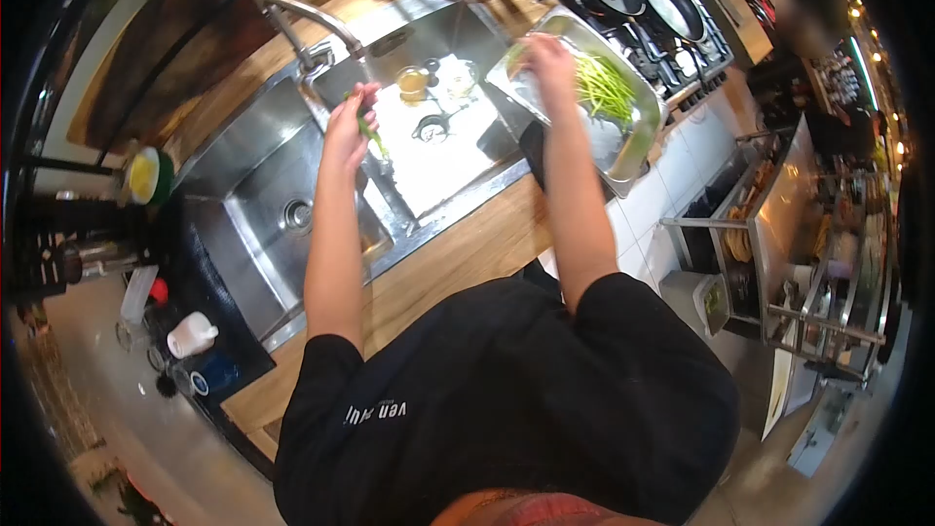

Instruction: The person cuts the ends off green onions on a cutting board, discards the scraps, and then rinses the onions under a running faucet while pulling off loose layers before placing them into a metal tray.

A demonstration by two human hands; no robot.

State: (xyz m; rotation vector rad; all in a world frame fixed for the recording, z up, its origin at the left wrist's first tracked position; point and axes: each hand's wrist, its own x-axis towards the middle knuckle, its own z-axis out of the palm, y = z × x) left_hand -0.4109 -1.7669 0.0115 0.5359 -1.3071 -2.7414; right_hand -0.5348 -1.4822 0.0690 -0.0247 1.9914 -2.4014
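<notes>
- While the left hand (351,124) grips a few green stalks (375,137) over the sink (263,180), the right hand (551,63) is over the tray (604,148), blurred; I can't tell its grip.
- More stalks (605,88) lie bunched in the tray, just beside the right hand.
- Tray's between sink and stove (718,51), pans (672,6) on top.

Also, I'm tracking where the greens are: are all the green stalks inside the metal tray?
No, the left hand holds some green stalks to the left of the metal tray.
</notes>
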